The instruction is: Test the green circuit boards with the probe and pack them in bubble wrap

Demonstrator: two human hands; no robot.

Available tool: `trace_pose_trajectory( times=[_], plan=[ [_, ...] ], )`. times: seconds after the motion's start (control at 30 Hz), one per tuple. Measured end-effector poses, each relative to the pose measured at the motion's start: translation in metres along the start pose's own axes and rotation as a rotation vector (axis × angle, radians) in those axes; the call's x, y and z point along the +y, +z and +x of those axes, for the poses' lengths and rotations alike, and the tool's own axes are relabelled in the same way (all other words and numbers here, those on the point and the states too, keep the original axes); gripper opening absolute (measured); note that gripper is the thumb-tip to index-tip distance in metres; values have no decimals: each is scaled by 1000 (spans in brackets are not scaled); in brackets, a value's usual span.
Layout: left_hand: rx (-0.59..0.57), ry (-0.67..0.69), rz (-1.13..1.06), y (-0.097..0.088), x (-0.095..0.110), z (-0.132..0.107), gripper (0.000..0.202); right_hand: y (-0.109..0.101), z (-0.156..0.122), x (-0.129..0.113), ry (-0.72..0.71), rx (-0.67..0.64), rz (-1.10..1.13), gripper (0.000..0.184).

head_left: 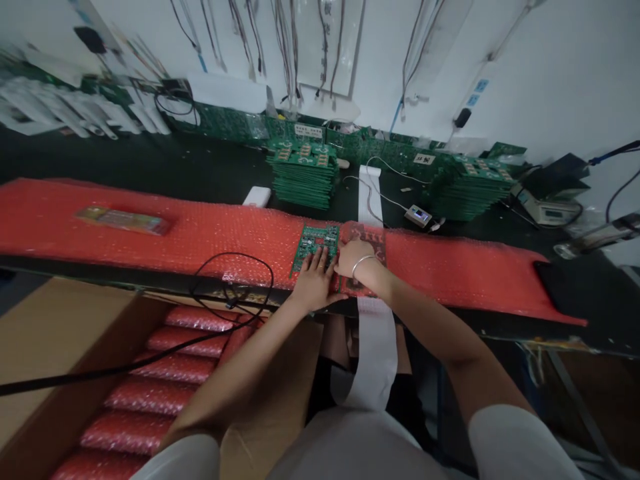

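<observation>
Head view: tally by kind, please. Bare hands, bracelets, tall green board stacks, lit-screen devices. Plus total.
Hands: 2 (left hand, right hand)
Bracelet: 1
Tall green board stacks: 2 (left stack, right stack)
Lit-screen device: 1
Total: 6

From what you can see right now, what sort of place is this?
Probably an electronics packing bench: stacked circuit boards, red bubble wrap across the table, and a carton of wrapped bundles.

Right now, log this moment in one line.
left hand: on green circuit board | right hand: on red bubble wrap | cardboard box: red bundles inside
</observation>
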State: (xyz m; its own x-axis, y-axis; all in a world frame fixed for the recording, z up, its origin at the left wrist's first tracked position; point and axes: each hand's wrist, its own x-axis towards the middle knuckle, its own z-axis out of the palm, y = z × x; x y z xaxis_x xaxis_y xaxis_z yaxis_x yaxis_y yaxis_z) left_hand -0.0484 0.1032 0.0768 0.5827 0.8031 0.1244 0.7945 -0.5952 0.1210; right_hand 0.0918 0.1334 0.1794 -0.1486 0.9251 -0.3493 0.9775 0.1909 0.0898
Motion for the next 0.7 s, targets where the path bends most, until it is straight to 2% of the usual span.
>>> trace_pose_trajectory(
  times=[0.1,0.17,0.23,0.3,0.33,0.37,0.43,0.53,0.63,0.7],
  plan=[
    [-1,58,-80,-2,-6,-6,115,8,5,-6,-5,-6,50,54],
    [11,111,-141,-6,-7,-11,120,12,2,7,-38,59,142,60],
    [56,163,-187,-10,-4,-14,112,21,-4,30,-57,204,299,60],
    [102,203,-208,-12,1,-15,94,35,-12,59,38,403,458,52],
    [118,213,-208,-12,4,-14,85,44,-16,72,110,457,514,51],
    [132,215,-204,-11,7,-13,79,53,-18,84,176,467,578,51],
    [164,206,-194,-8,10,-11,73,70,-21,102,240,397,772,52],
    [198,204,-193,-3,10,-9,71,85,-19,109,274,262,1150,60],
    [190,196,-198,-1,8,-8,71,89,-12,102,196,236,1432,71],
    [168,187,-202,-3,5,-7,71,89,-7,96,94,292,1520,82]
  ],
)
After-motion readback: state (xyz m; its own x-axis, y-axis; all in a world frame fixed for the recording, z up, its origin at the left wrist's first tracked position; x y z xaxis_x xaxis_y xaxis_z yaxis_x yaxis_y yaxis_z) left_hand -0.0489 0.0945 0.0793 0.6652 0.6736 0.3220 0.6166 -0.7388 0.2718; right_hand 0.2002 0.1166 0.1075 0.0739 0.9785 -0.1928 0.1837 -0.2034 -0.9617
